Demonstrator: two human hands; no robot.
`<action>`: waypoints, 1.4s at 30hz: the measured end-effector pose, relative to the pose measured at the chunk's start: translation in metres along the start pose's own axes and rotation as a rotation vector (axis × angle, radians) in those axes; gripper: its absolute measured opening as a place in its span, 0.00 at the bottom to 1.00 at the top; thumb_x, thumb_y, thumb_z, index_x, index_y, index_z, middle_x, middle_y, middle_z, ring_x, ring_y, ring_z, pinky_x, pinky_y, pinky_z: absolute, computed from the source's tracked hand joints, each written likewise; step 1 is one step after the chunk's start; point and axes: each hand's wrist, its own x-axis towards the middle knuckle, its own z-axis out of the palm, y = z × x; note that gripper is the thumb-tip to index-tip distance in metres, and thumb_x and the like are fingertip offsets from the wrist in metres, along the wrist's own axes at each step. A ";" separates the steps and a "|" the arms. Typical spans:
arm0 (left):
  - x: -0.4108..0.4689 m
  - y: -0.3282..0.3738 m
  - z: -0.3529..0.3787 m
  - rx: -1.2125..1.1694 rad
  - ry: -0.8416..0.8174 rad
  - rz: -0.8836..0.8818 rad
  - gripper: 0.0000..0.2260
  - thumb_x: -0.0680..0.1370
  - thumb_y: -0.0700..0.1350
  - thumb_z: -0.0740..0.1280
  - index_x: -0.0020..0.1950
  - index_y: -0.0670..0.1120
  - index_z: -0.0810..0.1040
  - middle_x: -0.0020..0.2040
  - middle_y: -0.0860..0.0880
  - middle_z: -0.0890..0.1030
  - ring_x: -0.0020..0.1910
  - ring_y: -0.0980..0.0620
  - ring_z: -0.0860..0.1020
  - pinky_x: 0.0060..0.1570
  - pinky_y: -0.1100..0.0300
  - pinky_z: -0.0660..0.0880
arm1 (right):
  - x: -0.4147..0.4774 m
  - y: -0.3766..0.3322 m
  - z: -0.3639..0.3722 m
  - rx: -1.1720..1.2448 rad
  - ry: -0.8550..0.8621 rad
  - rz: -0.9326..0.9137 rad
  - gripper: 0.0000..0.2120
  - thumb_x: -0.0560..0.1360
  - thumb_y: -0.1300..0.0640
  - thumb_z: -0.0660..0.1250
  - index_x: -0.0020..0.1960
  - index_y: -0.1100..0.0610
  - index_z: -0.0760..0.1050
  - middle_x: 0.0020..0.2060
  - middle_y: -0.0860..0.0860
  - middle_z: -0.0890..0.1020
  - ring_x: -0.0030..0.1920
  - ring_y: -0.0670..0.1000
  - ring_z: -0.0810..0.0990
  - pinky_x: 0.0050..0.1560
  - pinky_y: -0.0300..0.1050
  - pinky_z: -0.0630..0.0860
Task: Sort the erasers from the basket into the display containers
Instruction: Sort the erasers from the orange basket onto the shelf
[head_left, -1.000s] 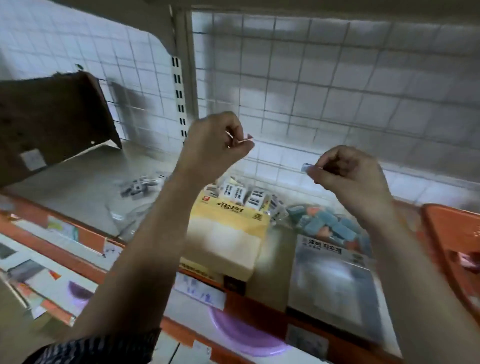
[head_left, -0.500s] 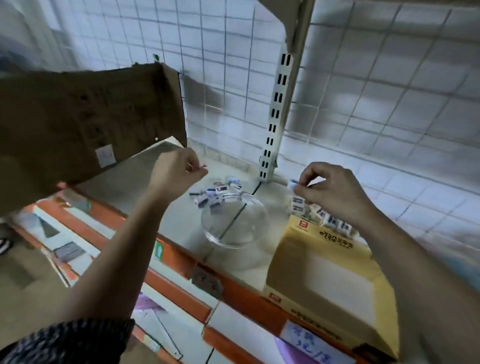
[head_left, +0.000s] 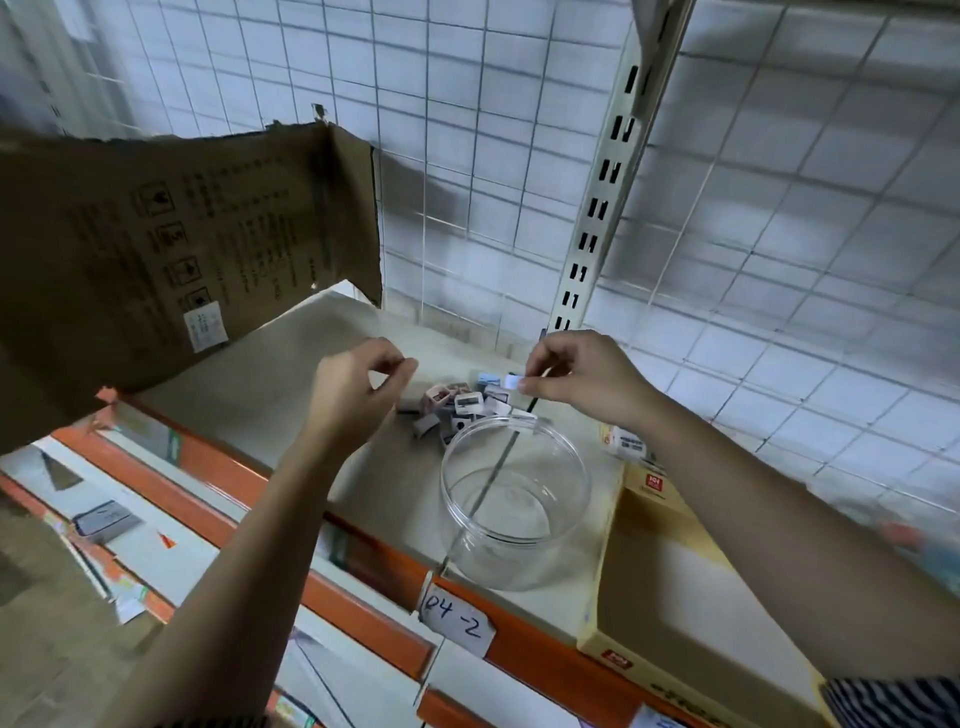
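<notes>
Right hand (head_left: 582, 387) pinches pale eraser (head_left: 511, 383) near clear jar (head_left: 519, 566); left hand (head_left: 358, 395) curled, contents unclear.

Dim, cool overhead light; soft shadows on wall; edges warped, slightly blurred.

Clear jar (head_left: 514, 499): mouth open upward, I can enter from above. Left of jar: bare shelf (head_left: 280, 384), passable beneath the overhanging cardboard flap (head_left: 182, 244). Behind jar: eraser pile (head_left: 460, 405), slotted upright (head_left: 597, 208), wire grid (head_left: 467, 182); my right hand (head_left: 582, 384), pinching an eraser (head_left: 511, 383), hangs over the pile. Right of jar: yellow box (head_left: 670, 551), just beside.
</notes>
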 end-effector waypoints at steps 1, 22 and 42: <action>-0.002 -0.005 -0.001 0.024 0.028 0.003 0.09 0.75 0.48 0.67 0.38 0.44 0.78 0.36 0.51 0.80 0.37 0.57 0.76 0.36 0.63 0.67 | 0.006 -0.002 0.007 0.000 -0.023 -0.016 0.07 0.69 0.57 0.77 0.40 0.57 0.79 0.35 0.47 0.82 0.36 0.45 0.80 0.41 0.41 0.75; 0.027 0.104 -0.012 -0.091 0.031 0.150 0.05 0.79 0.45 0.64 0.50 0.46 0.80 0.46 0.53 0.82 0.41 0.55 0.80 0.42 0.56 0.78 | -0.017 -0.001 -0.052 -0.023 0.178 -0.069 0.05 0.74 0.61 0.71 0.46 0.52 0.79 0.37 0.43 0.81 0.35 0.36 0.77 0.41 0.31 0.71; -0.055 0.459 0.179 -0.468 -0.379 0.523 0.06 0.77 0.48 0.65 0.49 0.48 0.79 0.43 0.55 0.81 0.38 0.54 0.79 0.44 0.54 0.77 | -0.329 0.126 -0.279 -0.224 0.650 0.323 0.06 0.72 0.61 0.70 0.44 0.49 0.78 0.32 0.50 0.82 0.33 0.56 0.79 0.38 0.53 0.75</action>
